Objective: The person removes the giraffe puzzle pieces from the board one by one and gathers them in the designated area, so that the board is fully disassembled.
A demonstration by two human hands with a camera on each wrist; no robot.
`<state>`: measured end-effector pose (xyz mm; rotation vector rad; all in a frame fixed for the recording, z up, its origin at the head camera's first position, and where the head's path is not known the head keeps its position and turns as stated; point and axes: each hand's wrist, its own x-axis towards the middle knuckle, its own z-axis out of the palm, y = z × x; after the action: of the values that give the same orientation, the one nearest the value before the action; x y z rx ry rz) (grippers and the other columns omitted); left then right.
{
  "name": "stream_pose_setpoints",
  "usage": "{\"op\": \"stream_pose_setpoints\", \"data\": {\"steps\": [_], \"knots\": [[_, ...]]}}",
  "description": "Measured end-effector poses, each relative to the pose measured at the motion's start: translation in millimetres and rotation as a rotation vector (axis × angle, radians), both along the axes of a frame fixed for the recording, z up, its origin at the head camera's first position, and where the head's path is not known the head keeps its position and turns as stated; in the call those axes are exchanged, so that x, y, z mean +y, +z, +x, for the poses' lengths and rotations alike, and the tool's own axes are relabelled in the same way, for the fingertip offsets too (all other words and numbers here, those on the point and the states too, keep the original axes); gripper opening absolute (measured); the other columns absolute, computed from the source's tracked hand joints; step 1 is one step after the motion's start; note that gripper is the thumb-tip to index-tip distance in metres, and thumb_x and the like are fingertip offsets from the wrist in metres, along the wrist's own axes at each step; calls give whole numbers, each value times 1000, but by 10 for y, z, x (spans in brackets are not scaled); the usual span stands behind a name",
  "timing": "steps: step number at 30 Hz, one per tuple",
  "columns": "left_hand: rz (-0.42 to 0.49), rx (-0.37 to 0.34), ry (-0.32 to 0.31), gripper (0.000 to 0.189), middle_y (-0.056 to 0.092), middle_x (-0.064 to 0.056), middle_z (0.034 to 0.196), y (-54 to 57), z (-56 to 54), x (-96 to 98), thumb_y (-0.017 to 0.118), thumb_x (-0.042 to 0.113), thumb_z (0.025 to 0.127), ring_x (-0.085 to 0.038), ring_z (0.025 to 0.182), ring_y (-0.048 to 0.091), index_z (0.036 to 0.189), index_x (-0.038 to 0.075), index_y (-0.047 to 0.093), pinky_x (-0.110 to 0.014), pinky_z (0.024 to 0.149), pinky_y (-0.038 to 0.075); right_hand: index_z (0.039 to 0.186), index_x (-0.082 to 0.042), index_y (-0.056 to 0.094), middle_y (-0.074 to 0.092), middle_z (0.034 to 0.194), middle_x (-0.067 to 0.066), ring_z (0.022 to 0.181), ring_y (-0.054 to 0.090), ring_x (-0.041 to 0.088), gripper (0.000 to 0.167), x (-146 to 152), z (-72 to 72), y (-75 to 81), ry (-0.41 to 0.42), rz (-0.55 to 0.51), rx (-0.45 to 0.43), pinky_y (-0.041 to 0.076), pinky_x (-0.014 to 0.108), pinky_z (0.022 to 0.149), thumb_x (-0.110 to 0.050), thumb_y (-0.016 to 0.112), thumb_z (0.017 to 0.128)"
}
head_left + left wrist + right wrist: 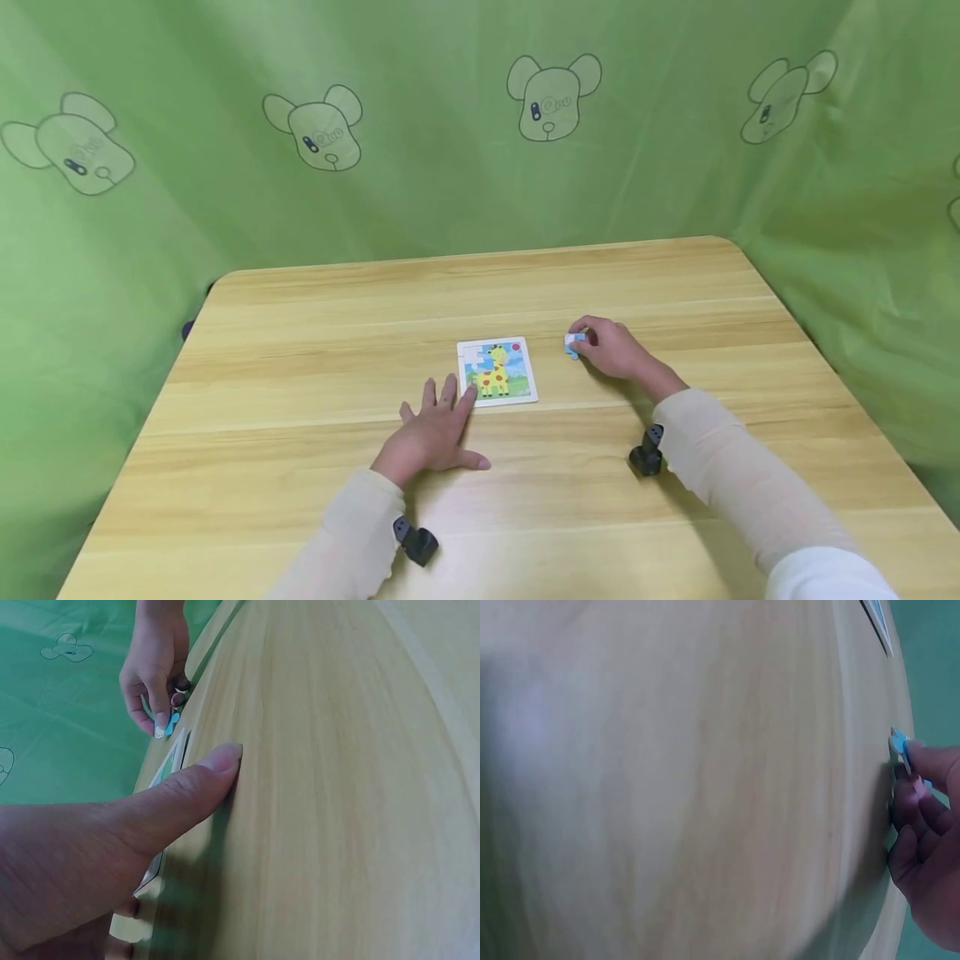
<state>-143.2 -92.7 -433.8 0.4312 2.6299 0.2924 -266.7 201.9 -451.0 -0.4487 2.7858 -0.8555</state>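
A square giraffe jigsaw puzzle (513, 386) in a white frame lies on the table, with a pale bare gap at its upper left. My left hand (433, 435) is spread beside it, a fingertip over the puzzle's lower left corner and the thumb (191, 791) stretched out to the side. To the right of the puzzle, my right hand (611, 346) pinches a blue and white puzzle piece (572, 344) between thumb and fingers. That piece (898, 742) also shows at the fingertips in the right wrist view, close over the table.
The wooden table (300, 358) has rounded far corners. Green curtains (442, 167) with printed bear heads hang behind it and along both sides. A small black camera (417, 542) sits on the left wrist and another black camera (647, 454) on the right.
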Motion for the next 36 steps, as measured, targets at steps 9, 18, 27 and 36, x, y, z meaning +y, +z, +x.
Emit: {"op": "stream_pose_setpoints", "data": {"steps": [9,18,27,36], "knots": [[7,1,4,109,1,-16,158,-3,0,-1,65,68,71,-46,142,1,153,21,11,-74,100,17,120,2,57,58,98,16,86,53,26,35,-41,2,-11,-41,12,32,45,38,74,-17,62,91],[2,-7,4,109,-1,-15,158,5,-16,6,65,68,71,-45,142,0,153,22,9,-73,101,15,128,4,52,51,111,21,95,48,30,44,-6,22,9,-41,24,30,44,43,80,-19,61,91],[-4,-4,3,109,0,-15,158,-6,-26,3,65,68,71,-45,142,1,153,22,9,-73,101,15,131,1,49,47,120,21,98,50,31,46,-54,5,33,-88,-31,36,45,46,85,-23,59,93],[11,-11,11,109,1,-15,158,-15,-12,-8,65,67,71,-46,142,0,153,21,10,-74,101,15,127,-1,54,50,116,16,89,50,25,43,-371,66,117,-62,-69,23,46,36,75,-23,61,91]]}}
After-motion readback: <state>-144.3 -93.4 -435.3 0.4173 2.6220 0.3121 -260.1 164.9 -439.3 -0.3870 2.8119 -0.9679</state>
